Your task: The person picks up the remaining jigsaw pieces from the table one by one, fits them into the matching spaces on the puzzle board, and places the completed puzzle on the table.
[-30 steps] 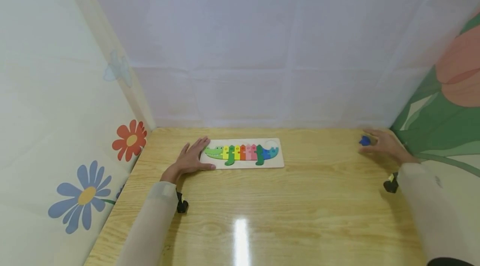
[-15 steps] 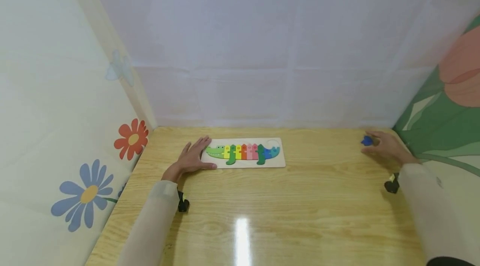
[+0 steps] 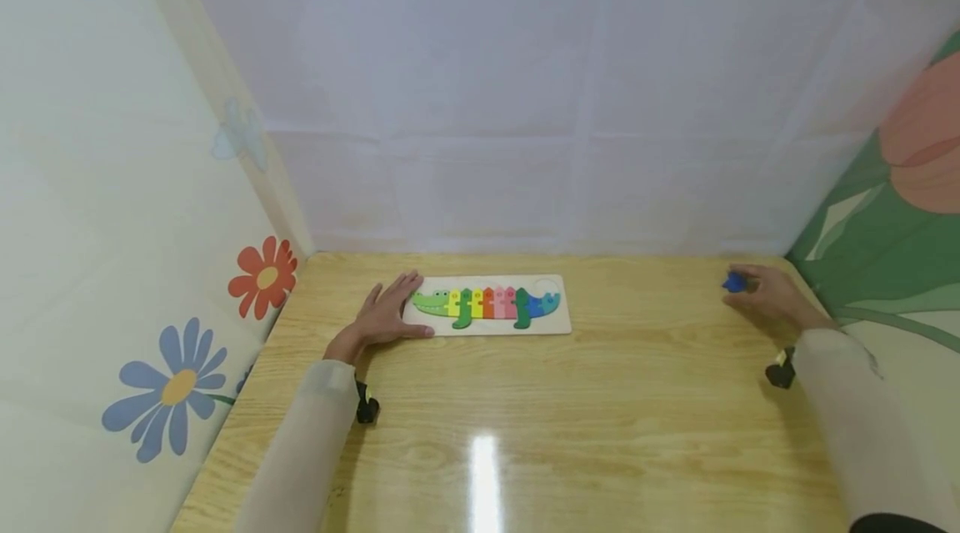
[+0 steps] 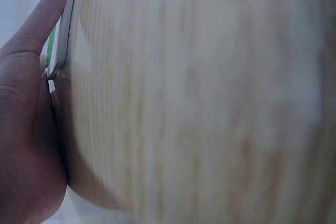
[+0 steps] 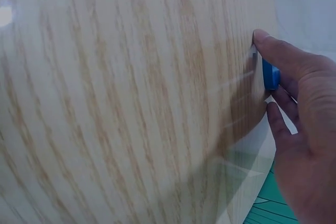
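Observation:
A crocodile puzzle board [image 3: 491, 329] lies toward the back of the table, its colored pieces running from a green head to a blue tail. Over the board's left end lies my left hand [image 3: 382, 316], fingers fairly straight toward the back corner and thumb along the front edge. In the left wrist view the thumb [image 4: 39, 27] rests along the board's side. Far to the right, my right hand [image 3: 772, 293] has thumb and fingers around a small blue puzzle piece [image 3: 735, 282]. The right wrist view shows the blue piece [image 5: 271, 74] partly hidden between them.
The wooden table [image 3: 600, 416] runs up to a white cloth backdrop [image 3: 480, 99]. Flower-printed panels stand at the left [image 3: 67, 208] and right [image 3: 907, 216]. A glossy light streak [image 3: 483, 483] shows near the front.
My right fingers have drawn slightly closer around the blue puzzle piece. The left hand and the board stay in place; the head view has shifted a little.

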The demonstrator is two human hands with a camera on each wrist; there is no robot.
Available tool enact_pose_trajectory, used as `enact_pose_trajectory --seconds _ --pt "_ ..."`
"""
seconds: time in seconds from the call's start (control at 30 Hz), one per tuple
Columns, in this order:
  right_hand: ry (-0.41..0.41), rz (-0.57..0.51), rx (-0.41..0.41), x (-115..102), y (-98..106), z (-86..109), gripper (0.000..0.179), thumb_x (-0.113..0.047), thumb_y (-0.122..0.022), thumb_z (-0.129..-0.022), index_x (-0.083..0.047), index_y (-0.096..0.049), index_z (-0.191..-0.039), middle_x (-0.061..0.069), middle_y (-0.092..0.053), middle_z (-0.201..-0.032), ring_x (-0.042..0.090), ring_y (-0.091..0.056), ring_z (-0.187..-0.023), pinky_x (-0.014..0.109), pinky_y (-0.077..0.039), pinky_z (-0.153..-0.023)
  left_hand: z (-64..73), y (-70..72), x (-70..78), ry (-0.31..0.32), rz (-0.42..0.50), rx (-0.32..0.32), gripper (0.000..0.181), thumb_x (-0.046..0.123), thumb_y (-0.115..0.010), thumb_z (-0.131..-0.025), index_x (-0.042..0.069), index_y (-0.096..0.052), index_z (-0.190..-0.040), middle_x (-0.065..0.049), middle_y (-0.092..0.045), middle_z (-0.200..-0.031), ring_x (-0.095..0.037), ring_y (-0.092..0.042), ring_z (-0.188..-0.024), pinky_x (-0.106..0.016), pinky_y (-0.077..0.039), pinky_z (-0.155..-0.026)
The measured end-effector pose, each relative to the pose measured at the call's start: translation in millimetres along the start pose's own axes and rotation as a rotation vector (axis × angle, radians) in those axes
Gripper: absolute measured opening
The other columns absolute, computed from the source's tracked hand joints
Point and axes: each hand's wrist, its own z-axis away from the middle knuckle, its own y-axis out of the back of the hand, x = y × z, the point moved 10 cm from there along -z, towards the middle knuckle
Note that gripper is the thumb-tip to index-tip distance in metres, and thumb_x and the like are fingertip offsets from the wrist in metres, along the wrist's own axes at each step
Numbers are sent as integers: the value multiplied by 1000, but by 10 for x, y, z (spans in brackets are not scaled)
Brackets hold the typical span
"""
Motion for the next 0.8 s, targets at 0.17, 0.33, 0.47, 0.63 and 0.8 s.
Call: enact_pose_trajectory --seconds 0.17,0.33,0.47,0.63,0.8 --pt "3 -8 27 10 -4 -11 67 -18 -79 -97 19 -50 -144 44 -55 -139 61 -61 -119 58 -53 -99 -4 -5 -12 3 -2 2 116 58 -82 -86 6 -21 -170 -16 -14 -177 -39 -7 -164 -66 3 -127" --pt "7 -10 34 13 -5 0 65 -18 -79 -98 20 -51 -143 44 -57 -136 59 -64 -115 30 -57 -86 -12 -10 -13 6 -5 -2 116 59 -82 -86 6 -21 -170 -16 -14 -177 -39 -7 -164 -66 3 -127" --pt "4 -6 41 9 -9 12 63 -19 -77 -99 20 -52 -142 44 -58 -134 58 -64 -115 49 -60 -90 -17 -2 -4 6 -5 -2 116 58 -82 -86 6 -21 -170 -16 -14 -177 -39 -7 -164 -66 3 -127" --pt "-2 -9 45 4 -17 34 61 -20 -75 -101 18 -52 -143 43 -58 -135 59 -63 -116 62 -56 -94 -14 2 4 8 -6 -3 116 58 -82 -86 5 -21 -169 -16 -15 -177 -39 -8 -164 -66 3 -127" --pt "-1 -20 52 -28 -18 59 60 -19 -75 -101 17 -53 -143 43 -60 -133 59 -63 -116 57 -59 -91 -6 1 4 6 -5 -5 116 58 -83 -86 5 -21 -169 -16 -14 -177 -39 -7 -164 -66 2 -127"
